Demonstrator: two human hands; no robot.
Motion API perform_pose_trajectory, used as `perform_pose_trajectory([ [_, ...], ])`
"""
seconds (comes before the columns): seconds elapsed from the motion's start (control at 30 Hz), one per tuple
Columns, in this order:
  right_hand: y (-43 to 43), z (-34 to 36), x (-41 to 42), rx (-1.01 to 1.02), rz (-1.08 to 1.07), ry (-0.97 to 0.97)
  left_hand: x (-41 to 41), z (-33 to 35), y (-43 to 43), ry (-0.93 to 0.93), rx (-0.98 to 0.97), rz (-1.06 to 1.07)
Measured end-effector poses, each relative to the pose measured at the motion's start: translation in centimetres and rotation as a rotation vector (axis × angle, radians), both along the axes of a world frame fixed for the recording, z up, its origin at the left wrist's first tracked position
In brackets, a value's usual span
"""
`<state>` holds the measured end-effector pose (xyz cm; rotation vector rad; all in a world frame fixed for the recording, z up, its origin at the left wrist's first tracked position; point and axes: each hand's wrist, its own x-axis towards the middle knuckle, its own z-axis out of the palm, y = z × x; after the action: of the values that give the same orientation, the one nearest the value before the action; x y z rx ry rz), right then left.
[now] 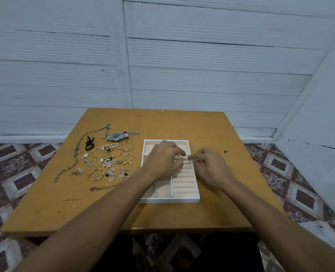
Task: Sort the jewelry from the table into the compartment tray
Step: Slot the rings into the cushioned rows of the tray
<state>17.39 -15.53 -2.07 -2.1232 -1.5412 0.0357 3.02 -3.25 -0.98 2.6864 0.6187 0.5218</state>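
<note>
A white compartment tray (190, 200) with beige lining sits mid-table. Both hands hover over its ring-roll section. My left hand (163, 160) has its fingers curled, and my right hand (208, 165) pinches next to it; their fingertips meet over a small silver ring (187, 163) lying on the rolls. Which hand grips it is unclear. Left of the tray lies loose jewelry: a silver watch (117, 136), a long chain (78, 152), gold bangles (98, 152), pearl pieces (107, 163) and a black hair tie (89, 144).
A small thin ring (234, 162) lies on the wooden table (103, 213) to the right of the tray. White panelled walls stand behind and to the right. Patterned floor tiles surround the table.
</note>
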Motion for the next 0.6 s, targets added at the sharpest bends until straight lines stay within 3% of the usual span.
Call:
perform_pose_trajectory([
  [0.13, -1.0, 1.3, 2.1, -0.011, -0.109, 0.081, 2.8, 0.1, -0.8, 0.008, 0.016, -0.037],
  [0.37, -2.5, 2.5, 6.5, -0.079, -0.262, 0.118, 7.7, 0.5, -1.1, 0.181, 0.072, 0.002],
  [0.6, -2.8, 2.0, 8.7, -0.221, -0.309, 0.172, 11.0, 0.4, -0.6, 0.273, 0.107, 0.003],
])
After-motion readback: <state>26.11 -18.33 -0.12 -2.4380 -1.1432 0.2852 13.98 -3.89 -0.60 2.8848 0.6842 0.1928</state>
